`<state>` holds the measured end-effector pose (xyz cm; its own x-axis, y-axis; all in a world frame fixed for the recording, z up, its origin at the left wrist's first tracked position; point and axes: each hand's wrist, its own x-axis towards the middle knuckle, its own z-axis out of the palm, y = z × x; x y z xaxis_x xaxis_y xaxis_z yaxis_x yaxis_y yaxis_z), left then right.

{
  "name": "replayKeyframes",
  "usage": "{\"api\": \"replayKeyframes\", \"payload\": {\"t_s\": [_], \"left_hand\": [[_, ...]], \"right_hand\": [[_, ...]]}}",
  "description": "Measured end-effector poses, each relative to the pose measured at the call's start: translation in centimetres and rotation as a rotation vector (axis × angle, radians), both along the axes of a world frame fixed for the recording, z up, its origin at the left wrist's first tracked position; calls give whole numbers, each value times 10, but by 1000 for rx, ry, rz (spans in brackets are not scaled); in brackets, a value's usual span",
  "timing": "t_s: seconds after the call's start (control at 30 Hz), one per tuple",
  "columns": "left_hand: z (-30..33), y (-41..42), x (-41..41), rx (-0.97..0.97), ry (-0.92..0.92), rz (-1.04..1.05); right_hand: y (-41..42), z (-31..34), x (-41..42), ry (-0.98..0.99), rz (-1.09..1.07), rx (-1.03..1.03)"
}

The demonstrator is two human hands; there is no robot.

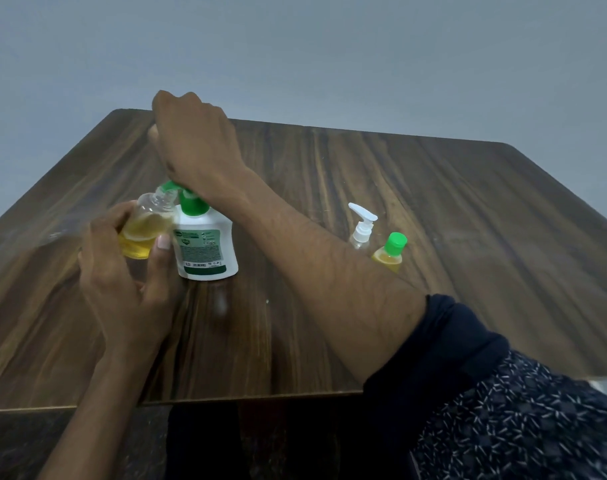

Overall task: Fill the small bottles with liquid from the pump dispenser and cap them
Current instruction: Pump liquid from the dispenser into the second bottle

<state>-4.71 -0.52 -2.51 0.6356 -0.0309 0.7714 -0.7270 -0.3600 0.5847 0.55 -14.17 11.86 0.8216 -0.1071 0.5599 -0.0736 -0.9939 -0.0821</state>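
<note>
At the lower right of the frame your dark patterned sleeve crosses the wooden counter. Left of centre, your left hand grips a small open bottle, part full of yellow liquid, tilted with its mouth at the green spout of the white pump dispenser standing on the counter. Your right hand presses its heel on the pump head; fingers curl loosely, holding nothing. Right of centre stand a green-capped yellow bottle and, just beside it, a clear bottle with a white pump.
</note>
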Motion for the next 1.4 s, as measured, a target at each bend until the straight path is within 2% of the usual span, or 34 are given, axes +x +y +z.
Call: {"api": "replayKeyframes", "payload": {"t_s": [0.47,0.8,0.9,1.4], "left_hand": [[-10,1,8,-26,14,-18],[-2,-6,-3,-9,16,-8],[-2,-8,-4,5,73,20],[2,-3,1,-33,39,16]], "right_hand": [[-1,0,-3,-28,12,-50],[-5,0,-6,30,21,14],[-10,3,-5,33,42,-20],[-6,-5,10,-29,48,40]]}}
